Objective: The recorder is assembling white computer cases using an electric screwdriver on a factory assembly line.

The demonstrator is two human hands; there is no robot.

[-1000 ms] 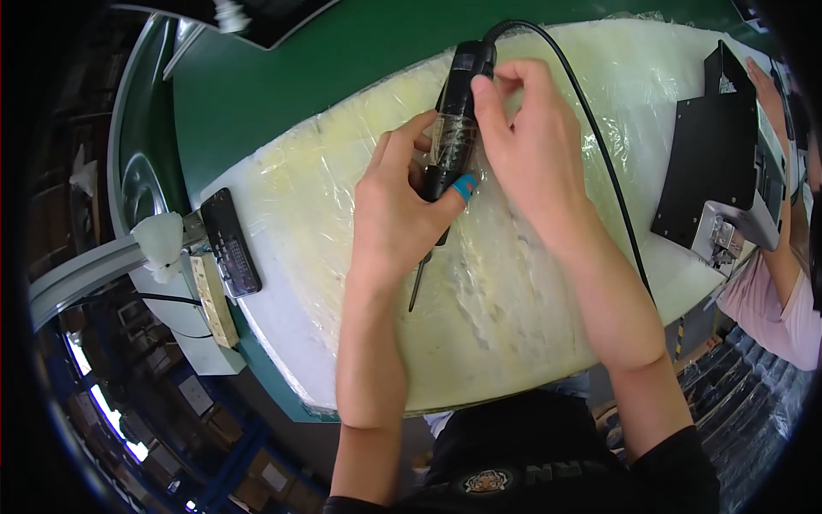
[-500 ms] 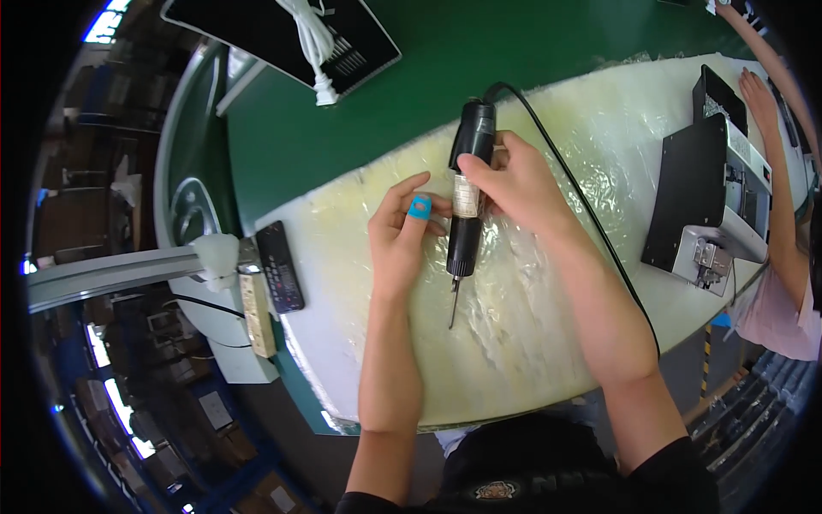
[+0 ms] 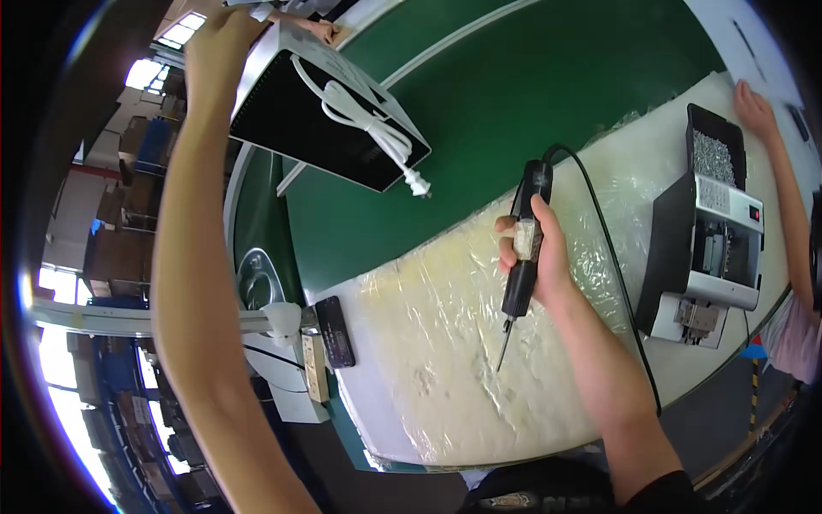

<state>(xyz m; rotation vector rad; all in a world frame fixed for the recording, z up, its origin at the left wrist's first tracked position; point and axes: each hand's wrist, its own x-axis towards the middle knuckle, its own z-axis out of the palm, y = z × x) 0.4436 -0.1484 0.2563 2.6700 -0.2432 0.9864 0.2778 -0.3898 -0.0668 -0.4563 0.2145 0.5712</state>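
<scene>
1. Gripping: my right hand (image 3: 552, 261) is wrapped round the black power screwdriver (image 3: 517, 291) mid-body, bit slanting down-left over the plastic-wrapped pad (image 3: 411, 343) (can't tell if the tip touches).
2. Black cable (image 3: 606, 231) arcs off its top end, down the right.
3. Left hand (image 3: 224, 32) near the top edge, by the black-and-white box (image 3: 274, 111); grip I can't tell.
4. White cord (image 3: 390, 137) bundled against the box's black face.
5. Far right, I see a silver-and-black machine (image 3: 728, 197), a co-worker's hand (image 3: 753, 110) near it.
</scene>
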